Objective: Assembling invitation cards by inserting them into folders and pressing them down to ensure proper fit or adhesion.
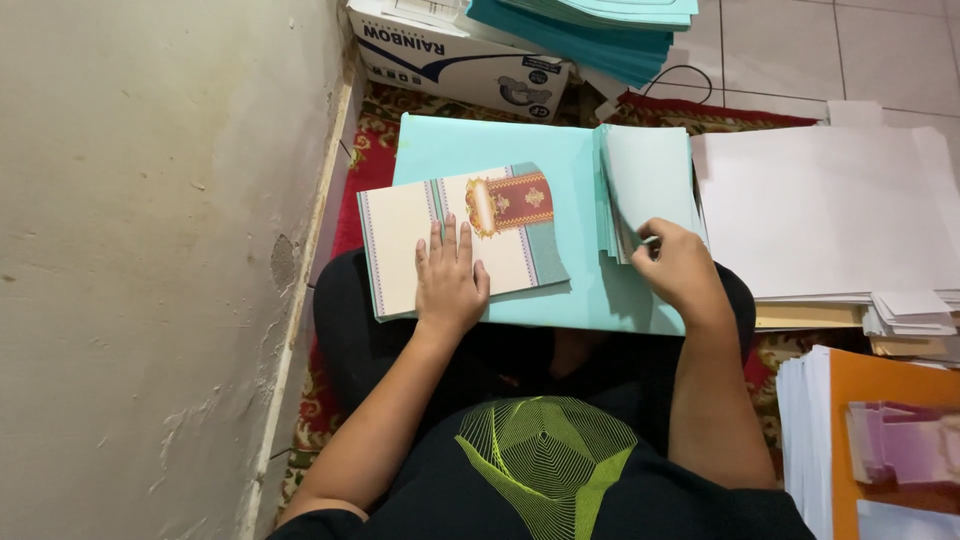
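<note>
My left hand (449,280) lies flat, fingers together, on a cream printed card (400,245) with a red and gold ornament and a teal corner. The card rests on a large light-teal sheet (540,170) across my lap. My right hand (678,268) pinches the lower corner of a small stack of pale teal sheets (648,185) at the right side of the large sheet, lifting the edges of the sheets slightly.
A wall (150,250) stands close on the left. A cardboard box (450,55) under a teal paper pile (590,30) sits ahead. White paper stacks (830,210) lie right, an orange-topped stack (880,400) at lower right. A patterned red rug (370,150) is underneath.
</note>
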